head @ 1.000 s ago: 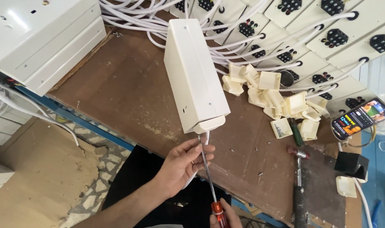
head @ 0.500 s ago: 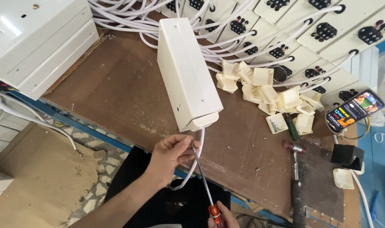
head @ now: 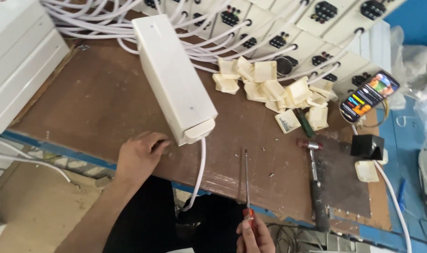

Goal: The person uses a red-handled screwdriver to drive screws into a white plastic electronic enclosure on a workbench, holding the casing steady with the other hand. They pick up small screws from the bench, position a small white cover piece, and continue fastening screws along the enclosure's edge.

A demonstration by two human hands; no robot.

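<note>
The left hand (head: 139,154) rests with a loose, empty grip beside the white box (head: 173,77); the right hand (head: 253,234) pinches the screwdriver (head: 246,185). Unbraced, the box could slide on the surface (head: 91,103), and the tip could nick the white cable (head: 199,173).

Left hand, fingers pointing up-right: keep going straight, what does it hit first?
Most likely the near end of the long white box. The left hand lies on the brown table, fingertips just short of the box's end cap, where the white cable comes out. Nothing else is between.
</note>
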